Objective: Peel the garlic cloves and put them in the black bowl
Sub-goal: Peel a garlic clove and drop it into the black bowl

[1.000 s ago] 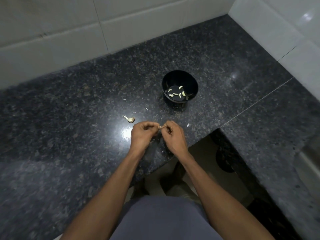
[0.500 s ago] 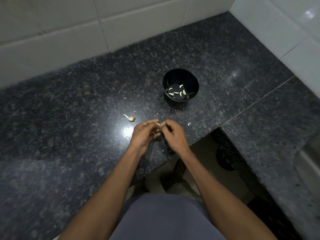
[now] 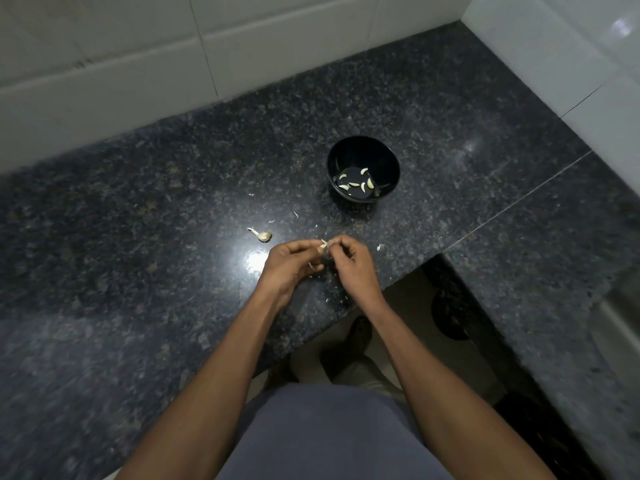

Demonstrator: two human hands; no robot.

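Observation:
Over the dark granite counter [image 3: 138,237], my left hand [image 3: 289,263] and my right hand [image 3: 351,266] meet fingertip to fingertip. Between them they pinch a small garlic clove [image 3: 323,244] with pale skin sticking out. A strip of skin hangs under my left fingers. The black bowl [image 3: 363,157] stands beyond my hands, slightly to the right, and holds several peeled cloves [image 3: 356,183]. A garlic stem piece [image 3: 263,234] lies on the counter just left of my left hand.
Bits of garlic skin [image 3: 379,247] lie scattered on the counter around my hands. White tiled walls [image 3: 242,46] close the back and right sides. The counter's front edge runs under my forearms, with a floor gap [image 3: 415,306] at the inner corner.
Both hands have stayed together on the clove with small finger movements. A strip of skin now hangs below my left fingers.

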